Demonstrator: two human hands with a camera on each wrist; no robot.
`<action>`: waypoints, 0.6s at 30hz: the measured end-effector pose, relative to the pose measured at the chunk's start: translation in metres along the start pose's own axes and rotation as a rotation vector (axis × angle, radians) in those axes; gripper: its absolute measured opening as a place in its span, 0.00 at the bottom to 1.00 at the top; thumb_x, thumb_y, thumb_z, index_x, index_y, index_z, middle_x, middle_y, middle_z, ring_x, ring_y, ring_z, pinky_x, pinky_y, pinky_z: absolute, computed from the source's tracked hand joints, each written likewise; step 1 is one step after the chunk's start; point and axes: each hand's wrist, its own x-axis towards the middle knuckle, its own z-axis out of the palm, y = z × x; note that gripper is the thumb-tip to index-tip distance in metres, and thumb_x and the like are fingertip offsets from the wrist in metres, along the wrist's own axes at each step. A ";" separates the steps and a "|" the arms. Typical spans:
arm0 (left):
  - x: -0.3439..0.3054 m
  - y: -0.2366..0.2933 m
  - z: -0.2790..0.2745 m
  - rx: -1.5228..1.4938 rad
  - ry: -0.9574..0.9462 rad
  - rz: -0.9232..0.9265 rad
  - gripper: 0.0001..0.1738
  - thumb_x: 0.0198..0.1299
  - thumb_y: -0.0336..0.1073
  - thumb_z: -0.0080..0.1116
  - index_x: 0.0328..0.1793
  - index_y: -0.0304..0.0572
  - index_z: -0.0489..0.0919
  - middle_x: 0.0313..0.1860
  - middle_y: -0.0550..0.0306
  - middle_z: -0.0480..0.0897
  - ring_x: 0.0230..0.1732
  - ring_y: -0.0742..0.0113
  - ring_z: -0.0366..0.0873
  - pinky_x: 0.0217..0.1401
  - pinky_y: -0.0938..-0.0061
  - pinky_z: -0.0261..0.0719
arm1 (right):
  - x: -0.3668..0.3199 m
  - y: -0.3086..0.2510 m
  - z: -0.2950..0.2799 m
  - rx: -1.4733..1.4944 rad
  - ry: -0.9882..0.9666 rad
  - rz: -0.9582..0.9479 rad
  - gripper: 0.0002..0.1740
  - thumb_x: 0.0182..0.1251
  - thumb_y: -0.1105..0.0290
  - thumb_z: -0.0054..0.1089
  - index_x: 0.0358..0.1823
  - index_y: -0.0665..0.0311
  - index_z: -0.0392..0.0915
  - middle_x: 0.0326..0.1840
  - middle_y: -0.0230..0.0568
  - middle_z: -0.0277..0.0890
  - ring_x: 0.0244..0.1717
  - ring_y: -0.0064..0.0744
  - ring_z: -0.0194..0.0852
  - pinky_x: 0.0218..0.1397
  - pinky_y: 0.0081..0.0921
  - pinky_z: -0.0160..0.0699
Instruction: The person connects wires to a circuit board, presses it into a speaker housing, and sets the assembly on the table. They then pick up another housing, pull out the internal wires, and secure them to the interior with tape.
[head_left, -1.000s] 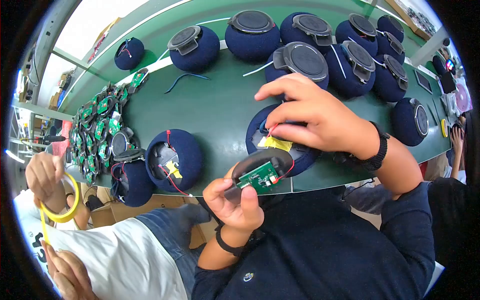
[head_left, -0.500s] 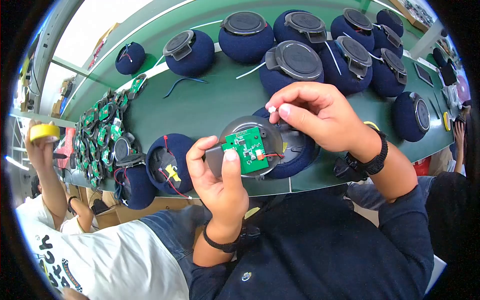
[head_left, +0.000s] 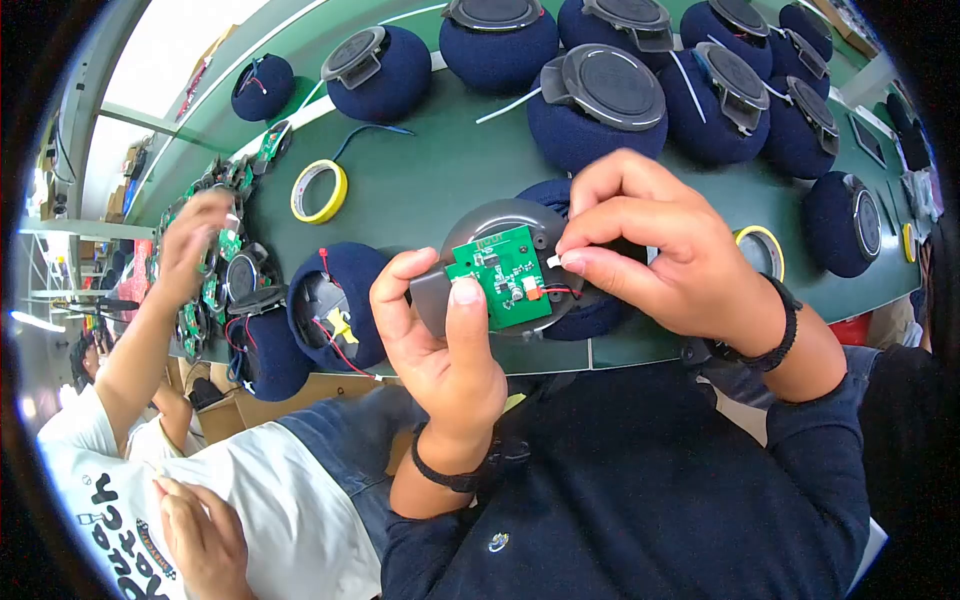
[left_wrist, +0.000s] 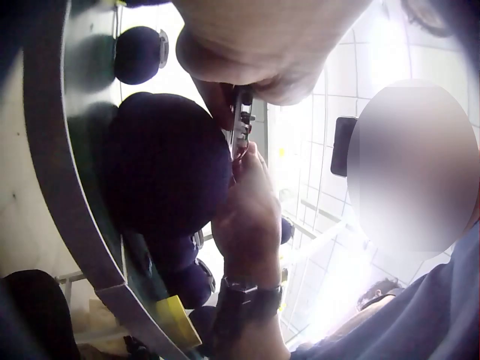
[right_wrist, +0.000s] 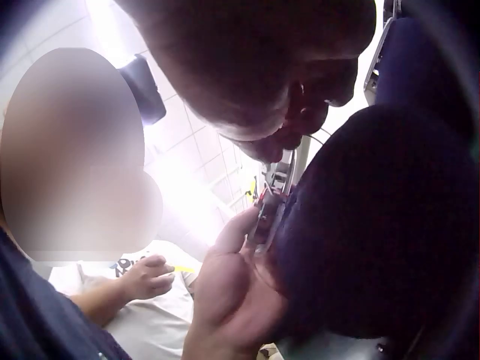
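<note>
In the head view my left hand point(head_left: 445, 370) holds a dark round cover point(head_left: 515, 212), its thumb on the edge of a green circuit board point(head_left: 500, 270) fixed there. A red-and-black lead point(head_left: 566, 292) runs from the plug at the board's lower right. My right hand point(head_left: 655, 250) pinches a small white connector point(head_left: 554, 262) close to the board's right edge. Behind the cover, a navy fabric-covered round housing point(head_left: 590, 322) is partly hidden. In the left wrist view the board point(left_wrist: 241, 124) shows edge-on between both hands.
Several navy housings with dark caps point(head_left: 610, 85) stand at the back. To the left are an open housing point(head_left: 335, 310), a pile of board assemblies point(head_left: 205, 270) and a yellow tape roll point(head_left: 320, 192). Another tape roll point(head_left: 768, 240) lies by my right hand. A person in white point(head_left: 240, 500) reaches in.
My left hand raised the cover and turned its board face up. My right hand left the housing and brought the white connector to the board. The other person's tape roll now lies on the table.
</note>
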 end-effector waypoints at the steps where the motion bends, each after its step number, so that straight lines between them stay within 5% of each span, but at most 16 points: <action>1: 0.000 0.000 0.001 0.003 0.001 -0.004 0.22 0.74 0.26 0.56 0.70 0.38 0.66 0.55 0.49 0.81 0.53 0.65 0.83 0.59 0.69 0.83 | -0.002 0.000 0.002 0.003 0.000 0.003 0.07 0.64 0.70 0.73 0.40 0.63 0.85 0.46 0.40 0.79 0.46 0.41 0.78 0.52 0.35 0.75; 4: -0.002 0.000 0.004 0.026 0.009 0.001 0.21 0.74 0.26 0.56 0.70 0.38 0.66 0.55 0.48 0.81 0.53 0.64 0.83 0.59 0.68 0.83 | -0.005 -0.001 0.005 -0.018 0.012 0.024 0.07 0.62 0.69 0.75 0.40 0.59 0.87 0.57 0.40 0.77 0.58 0.43 0.73 0.62 0.38 0.72; 11: -0.002 0.005 0.009 0.036 -0.013 -0.008 0.21 0.74 0.26 0.57 0.70 0.38 0.67 0.55 0.48 0.81 0.53 0.65 0.83 0.59 0.69 0.82 | -0.008 -0.003 0.006 -0.010 0.020 0.049 0.06 0.62 0.69 0.74 0.39 0.59 0.87 0.61 0.42 0.77 0.62 0.47 0.72 0.68 0.39 0.69; 13: -0.002 0.006 0.011 0.036 -0.021 -0.001 0.21 0.74 0.26 0.58 0.70 0.39 0.67 0.55 0.49 0.81 0.53 0.65 0.83 0.60 0.70 0.81 | -0.007 -0.006 0.003 -0.021 -0.009 0.089 0.06 0.63 0.72 0.75 0.40 0.61 0.88 0.64 0.45 0.77 0.60 0.36 0.73 0.65 0.32 0.70; 18: -0.005 0.009 0.015 0.073 -0.026 0.029 0.22 0.73 0.27 0.59 0.70 0.39 0.67 0.55 0.49 0.82 0.53 0.66 0.83 0.60 0.70 0.81 | -0.007 -0.011 0.000 -0.024 -0.019 0.127 0.08 0.62 0.70 0.77 0.39 0.60 0.86 0.65 0.45 0.77 0.64 0.37 0.73 0.68 0.34 0.68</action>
